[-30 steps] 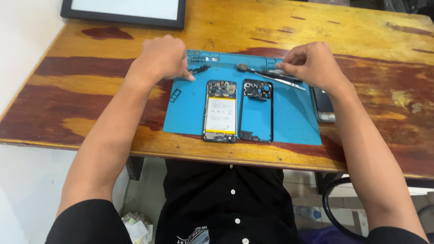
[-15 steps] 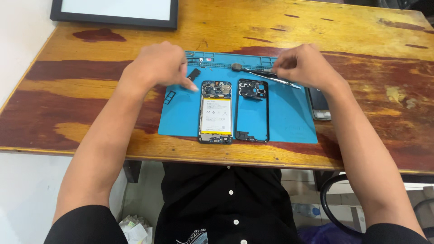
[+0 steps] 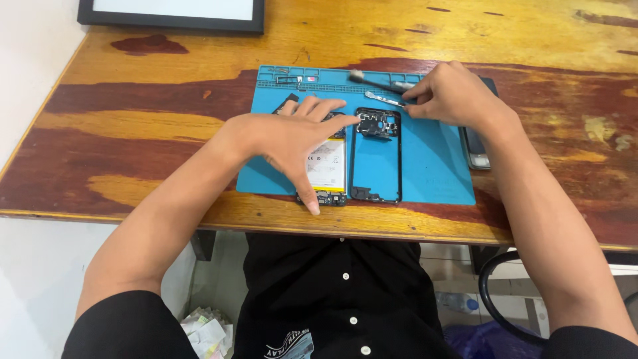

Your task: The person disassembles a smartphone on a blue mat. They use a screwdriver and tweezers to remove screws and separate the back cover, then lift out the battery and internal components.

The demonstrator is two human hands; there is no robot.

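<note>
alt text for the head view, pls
A person's left hand rests on an opened phone on a blue repair mat, while the right hand pinches metal tweezers. An empty phone frame lies between, on a worn wooden table.

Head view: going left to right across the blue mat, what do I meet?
left hand over the opened phone with its battery → empty black phone frame → right hand at the metal tweezers → dark phone off the blue mat's right edge.

Left hand (image 3: 292, 143) moved down onto opened phone (image 3: 327, 166); right hand (image 3: 452, 93) now pinching tweezers (image 3: 385, 100)
</note>
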